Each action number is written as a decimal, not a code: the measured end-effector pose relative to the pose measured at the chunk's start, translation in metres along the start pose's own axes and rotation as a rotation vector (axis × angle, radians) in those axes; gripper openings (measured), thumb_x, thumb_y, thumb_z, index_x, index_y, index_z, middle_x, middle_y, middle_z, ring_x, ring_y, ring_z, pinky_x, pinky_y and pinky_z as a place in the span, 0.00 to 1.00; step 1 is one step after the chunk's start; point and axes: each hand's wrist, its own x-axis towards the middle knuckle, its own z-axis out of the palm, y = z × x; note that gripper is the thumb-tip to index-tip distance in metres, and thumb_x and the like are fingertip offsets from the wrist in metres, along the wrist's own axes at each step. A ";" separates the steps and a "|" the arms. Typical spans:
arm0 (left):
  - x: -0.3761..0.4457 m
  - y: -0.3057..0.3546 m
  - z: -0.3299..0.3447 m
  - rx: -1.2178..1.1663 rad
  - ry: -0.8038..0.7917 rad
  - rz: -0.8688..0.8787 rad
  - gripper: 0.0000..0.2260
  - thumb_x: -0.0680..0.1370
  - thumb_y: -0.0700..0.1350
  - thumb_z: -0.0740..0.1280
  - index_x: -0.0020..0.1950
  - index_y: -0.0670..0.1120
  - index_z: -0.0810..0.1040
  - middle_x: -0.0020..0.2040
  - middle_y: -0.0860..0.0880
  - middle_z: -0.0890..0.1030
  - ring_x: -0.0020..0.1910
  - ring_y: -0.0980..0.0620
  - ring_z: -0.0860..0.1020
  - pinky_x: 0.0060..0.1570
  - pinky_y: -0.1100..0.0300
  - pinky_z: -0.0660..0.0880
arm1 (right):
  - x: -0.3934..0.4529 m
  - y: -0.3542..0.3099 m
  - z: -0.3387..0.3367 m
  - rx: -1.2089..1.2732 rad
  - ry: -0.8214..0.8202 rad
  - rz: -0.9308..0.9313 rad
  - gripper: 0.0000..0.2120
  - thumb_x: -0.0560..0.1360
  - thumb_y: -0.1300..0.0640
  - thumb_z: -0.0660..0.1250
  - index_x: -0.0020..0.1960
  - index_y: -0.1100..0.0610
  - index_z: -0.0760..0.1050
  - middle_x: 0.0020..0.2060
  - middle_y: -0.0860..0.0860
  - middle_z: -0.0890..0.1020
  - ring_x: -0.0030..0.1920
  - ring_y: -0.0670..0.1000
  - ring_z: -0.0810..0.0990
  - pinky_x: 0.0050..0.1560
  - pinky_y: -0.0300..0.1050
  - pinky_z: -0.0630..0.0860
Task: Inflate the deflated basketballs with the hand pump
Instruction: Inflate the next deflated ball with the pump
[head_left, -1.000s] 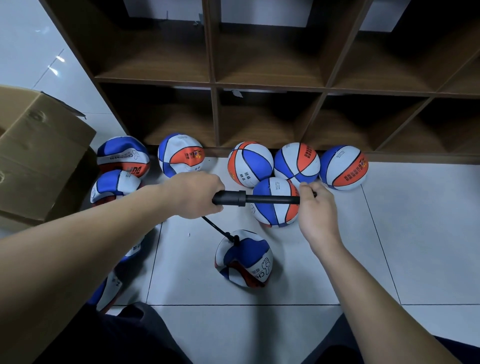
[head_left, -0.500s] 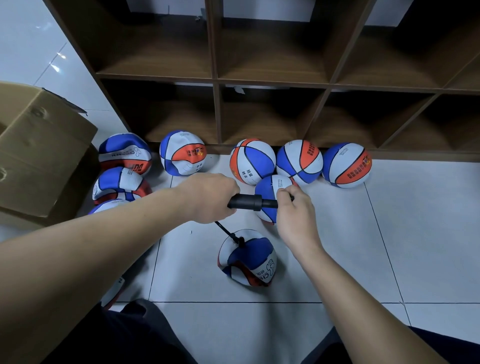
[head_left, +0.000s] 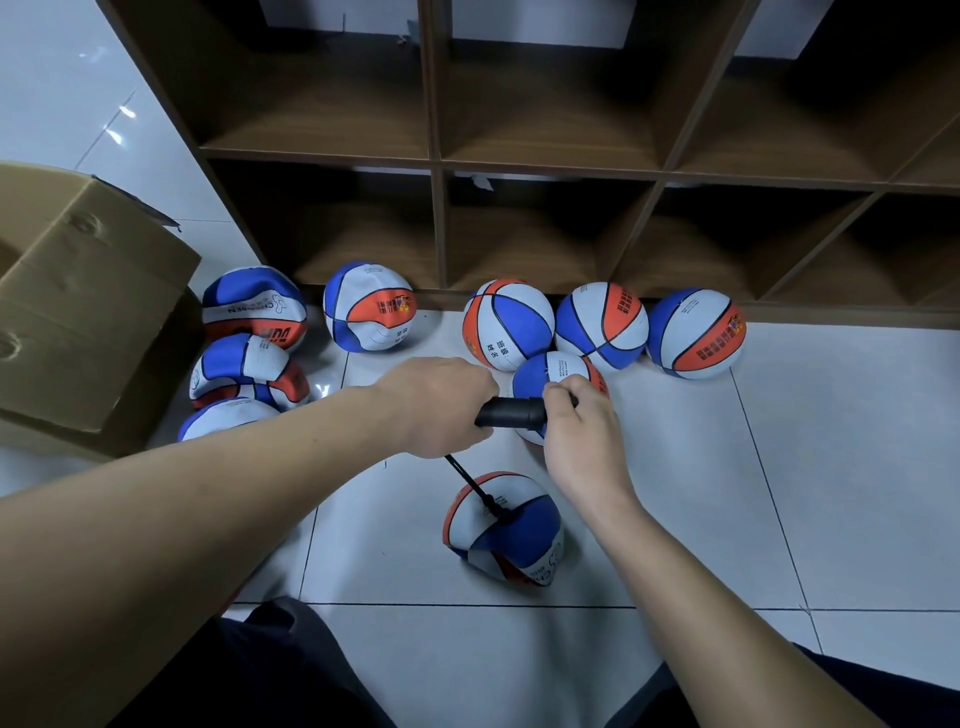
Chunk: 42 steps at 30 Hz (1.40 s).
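A black hand pump (head_left: 511, 413) is held level above the floor. My left hand (head_left: 436, 405) grips its barrel and my right hand (head_left: 579, 431) grips the handle end, pushed in close to the barrel. A thin black hose (head_left: 470, 486) runs down from the pump into a half-flat red, white and blue basketball (head_left: 506, 530) on the tiles. Three round basketballs (head_left: 602, 325) stand along the shelf base, with another basketball (head_left: 550, 371) partly hidden behind my hands. Several dented, deflated balls (head_left: 249, 306) lie at the left.
A brown wooden cubby shelf (head_left: 540, 166) fills the back. An open cardboard box (head_left: 78, 306) stands at the left. White floor tiles (head_left: 779, 467) spread to the right. My dark trouser legs (head_left: 234, 670) show at the bottom edge.
My right hand has pushed the pump handle leftward into the barrel, so the extended rod no longer shows. The ball on the hose looks a little fuller.
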 end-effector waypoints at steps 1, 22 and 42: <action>0.000 0.000 0.000 -0.005 0.003 0.001 0.09 0.82 0.55 0.65 0.44 0.55 0.71 0.39 0.53 0.76 0.37 0.53 0.74 0.34 0.56 0.67 | 0.001 0.000 -0.001 -0.004 0.003 -0.015 0.14 0.86 0.55 0.58 0.41 0.54 0.69 0.38 0.50 0.73 0.38 0.50 0.71 0.37 0.40 0.71; -0.003 -0.015 -0.006 0.050 -0.069 -0.055 0.09 0.82 0.57 0.66 0.47 0.55 0.73 0.40 0.53 0.77 0.40 0.51 0.77 0.40 0.54 0.76 | 0.031 0.022 -0.048 0.278 0.192 0.407 0.15 0.78 0.59 0.61 0.38 0.51 0.58 0.29 0.49 0.60 0.30 0.52 0.55 0.29 0.45 0.54; -0.004 0.004 -0.003 0.031 -0.038 -0.021 0.09 0.83 0.54 0.64 0.44 0.55 0.70 0.40 0.53 0.75 0.36 0.53 0.73 0.34 0.56 0.67 | 0.004 0.008 0.002 0.165 0.087 0.193 0.12 0.82 0.57 0.61 0.40 0.55 0.65 0.30 0.48 0.67 0.34 0.52 0.64 0.36 0.46 0.65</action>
